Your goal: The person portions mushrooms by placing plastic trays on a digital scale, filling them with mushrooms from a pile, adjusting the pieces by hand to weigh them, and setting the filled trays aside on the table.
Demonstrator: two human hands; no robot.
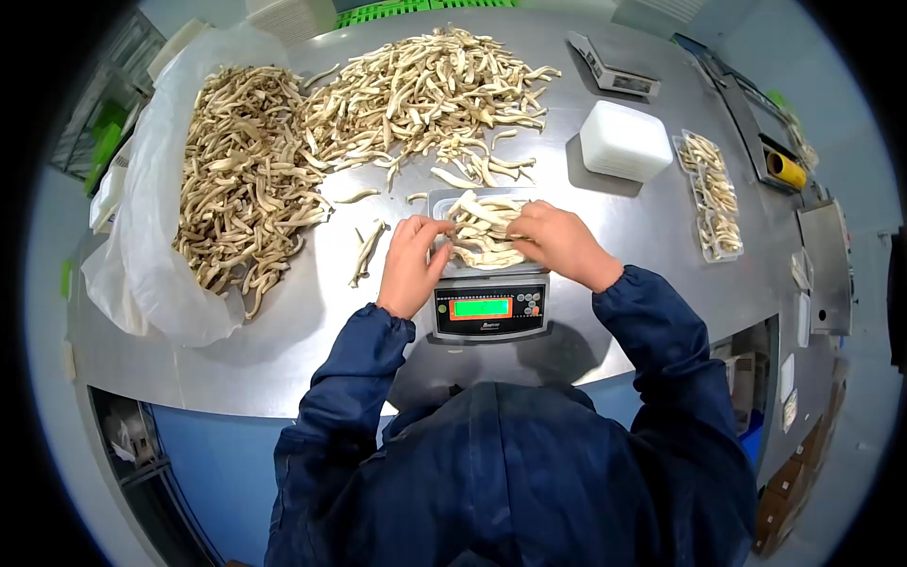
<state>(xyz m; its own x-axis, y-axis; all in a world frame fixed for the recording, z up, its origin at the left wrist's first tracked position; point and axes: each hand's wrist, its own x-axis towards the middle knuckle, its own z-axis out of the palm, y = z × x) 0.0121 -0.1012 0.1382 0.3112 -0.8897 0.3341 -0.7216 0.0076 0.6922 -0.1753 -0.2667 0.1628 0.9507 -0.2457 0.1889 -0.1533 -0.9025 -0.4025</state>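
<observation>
A digital scale [492, 323] with a lit green display stands in front of me. On it rests a clear plastic tray [440, 210] with long, pale mushrooms [483, 225] laid in it. My left hand [413, 263] is at the tray's left side, fingertips at the mushrooms and thumb held apart from the fingers. From the right, my right hand [565, 244] reaches over the tray, its bent fingers and thumb closed on mushrooms at that side. The fingertips of both hands are partly hidden among the mushrooms.
Loose mushrooms form a large pile [430, 90] at the back of the metal table [312, 354]. More mushrooms spill from a white plastic bag [142, 227] on the left. Stacked white trays [624, 140], filled trays [710, 194] and another scale [614, 71] stand at right.
</observation>
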